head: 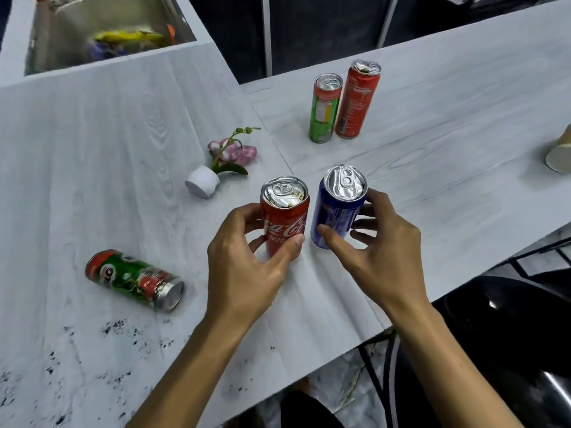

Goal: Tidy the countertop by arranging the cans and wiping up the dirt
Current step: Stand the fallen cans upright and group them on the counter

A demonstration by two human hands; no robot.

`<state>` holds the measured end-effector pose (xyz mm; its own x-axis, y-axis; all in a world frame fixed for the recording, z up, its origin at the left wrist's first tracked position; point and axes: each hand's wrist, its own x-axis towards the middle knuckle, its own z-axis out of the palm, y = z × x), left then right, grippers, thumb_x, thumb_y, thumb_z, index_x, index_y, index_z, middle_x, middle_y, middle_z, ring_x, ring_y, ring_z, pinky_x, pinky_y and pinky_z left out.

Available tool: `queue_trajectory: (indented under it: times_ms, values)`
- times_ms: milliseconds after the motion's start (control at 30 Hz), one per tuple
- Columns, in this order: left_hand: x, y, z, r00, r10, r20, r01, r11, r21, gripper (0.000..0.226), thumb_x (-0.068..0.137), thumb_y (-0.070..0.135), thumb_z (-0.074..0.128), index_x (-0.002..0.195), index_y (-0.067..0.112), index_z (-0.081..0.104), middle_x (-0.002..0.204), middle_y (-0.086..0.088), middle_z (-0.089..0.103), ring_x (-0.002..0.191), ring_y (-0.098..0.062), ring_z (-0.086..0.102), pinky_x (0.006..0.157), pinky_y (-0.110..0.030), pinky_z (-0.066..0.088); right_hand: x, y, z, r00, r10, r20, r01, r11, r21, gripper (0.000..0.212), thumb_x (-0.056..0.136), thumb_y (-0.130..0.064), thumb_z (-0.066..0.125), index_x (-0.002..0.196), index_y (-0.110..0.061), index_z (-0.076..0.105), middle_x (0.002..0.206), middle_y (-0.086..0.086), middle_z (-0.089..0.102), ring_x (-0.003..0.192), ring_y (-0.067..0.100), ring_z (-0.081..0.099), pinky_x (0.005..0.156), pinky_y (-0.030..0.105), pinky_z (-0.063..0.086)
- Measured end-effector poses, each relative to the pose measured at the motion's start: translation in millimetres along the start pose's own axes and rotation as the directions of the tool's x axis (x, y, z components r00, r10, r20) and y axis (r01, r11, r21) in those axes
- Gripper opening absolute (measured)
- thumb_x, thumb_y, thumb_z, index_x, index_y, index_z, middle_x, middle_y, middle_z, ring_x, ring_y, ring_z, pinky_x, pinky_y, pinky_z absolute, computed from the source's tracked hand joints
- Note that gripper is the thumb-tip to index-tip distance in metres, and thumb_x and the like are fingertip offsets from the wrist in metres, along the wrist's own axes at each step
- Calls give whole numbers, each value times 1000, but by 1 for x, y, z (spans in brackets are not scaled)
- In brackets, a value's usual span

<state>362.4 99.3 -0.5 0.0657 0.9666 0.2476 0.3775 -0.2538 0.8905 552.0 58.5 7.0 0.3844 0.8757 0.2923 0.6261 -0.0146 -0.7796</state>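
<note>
Both hands hold upright cans on the pale countertop (123,143).
The left hand (244,261) grips the red cola can (284,220) just right of the tipped white flower pot (201,182). The right hand (380,251) curls its thumb and fingers round the blue can (336,211), farther right of the pot. Left of the pot and nearer the person, a green can (136,279) lies on its side, with black dirt specks (114,327) nearer still.

Around the edges now
White flower vase (202,181) lies tipped, pink blooms spilling out; steel sink (43,41) far left holds blurred yellow and purple clutter; tan paper cup (559,156) peeks in right.
</note>
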Motion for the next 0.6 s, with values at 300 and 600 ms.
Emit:
queue_trajectory:
  times_ms: [300,600]
  values:
    - [66,15,57,999,33,4,-33,999,1,62,74,44,90,123,40,52,111,29,59,111,14,58,76,-2,49,79,28,-16,998,-31,-54,30,999,-19,72,76,-47,86,136,-22,54,110,-17,64,84,-15,60,71,1,49]
    - [132,25,110,998,67,-21,-66,996,57,64,73,55,86,124,29,56,112,22,61,104,14,59,76,-5,53,152,55,-26,989,-40,-144,37,999,-27,69,77,-49,83,133,-21,55,107,-16,65,87,2,67,72,17,59]
